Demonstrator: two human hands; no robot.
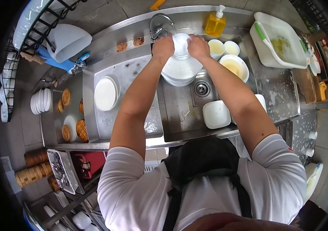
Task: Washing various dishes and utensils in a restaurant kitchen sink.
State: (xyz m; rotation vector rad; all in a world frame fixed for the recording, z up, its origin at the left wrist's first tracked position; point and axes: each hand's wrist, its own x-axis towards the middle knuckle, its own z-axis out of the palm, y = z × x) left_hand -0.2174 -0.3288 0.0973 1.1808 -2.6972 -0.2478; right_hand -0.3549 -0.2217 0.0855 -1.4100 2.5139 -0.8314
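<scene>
Both my hands grip a stack of small white bowls (181, 46) from its two sides, my left hand (164, 48) at the left and my right hand (198, 48) at the right. Water from the faucet (162, 18) runs into the top bowl. Beneath lies a stack of white plates (181, 70) in the steel sink, and whether the bowls rest on it I cannot tell. Right of my right hand are white cups with yellowish liquid (216, 47) and a white bowl with similar liquid (234, 67). A squarish white dish (216, 114) lies near the sink's front edge.
The left basin holds water and stacked white plates (105, 93). Brown scrubbing pads (138, 41) lie on the back ledge. A yellow soap pump bottle (215, 23) stands behind the sink, a white tub (279, 40) at right. Woven round lids (82, 130) fill a far-left basin.
</scene>
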